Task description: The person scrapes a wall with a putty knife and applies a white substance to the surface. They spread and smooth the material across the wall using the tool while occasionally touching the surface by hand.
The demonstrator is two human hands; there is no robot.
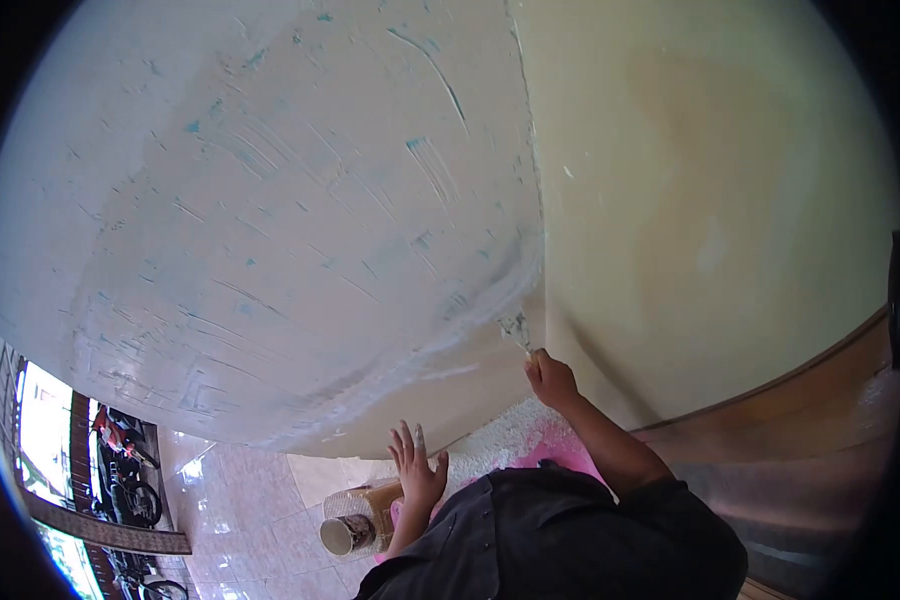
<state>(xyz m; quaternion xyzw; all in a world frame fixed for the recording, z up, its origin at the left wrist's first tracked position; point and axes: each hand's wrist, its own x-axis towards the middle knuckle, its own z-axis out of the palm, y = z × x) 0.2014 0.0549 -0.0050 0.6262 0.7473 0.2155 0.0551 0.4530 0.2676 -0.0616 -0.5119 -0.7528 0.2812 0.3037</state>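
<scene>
Head view: hands, two, both yours. Right hand [551,379]: one, closed around the handle of a scraper, thumb along the grip. Left hand [418,474]: one, raised, fingers spread wide, holding nothing; one finger coated in pale matter. Whether its fingertips touch anything, you cannot tell.

Scraper [515,328]: one, a short flat blade smeared whitish and grey-green, on a yellowish handle mostly covered by your grip. It lies beyond your right hand, blade pointing far and slightly left, just beside the wall corner; contact with the wall is not certain.

Walls, two: a pale wall [270,200] on the left, streaked with ridges and teal flecks, a whiter band curving across its lower part; a yellowish wall [720,200] on the right.

Round container [347,536]: one, near left, beside one tan box [382,505]. Motorcycles [135,500]: at least two, far left. Pink sheet [562,442]: one, white-speckled, near.

Edges: the corner seam [533,130] bounds your blade closely on the right; a brown strip [790,380] borders the yellowish wall's base. Room: broad wall extends left of your blade; tiled floor [240,510] spreads left of the container.
</scene>
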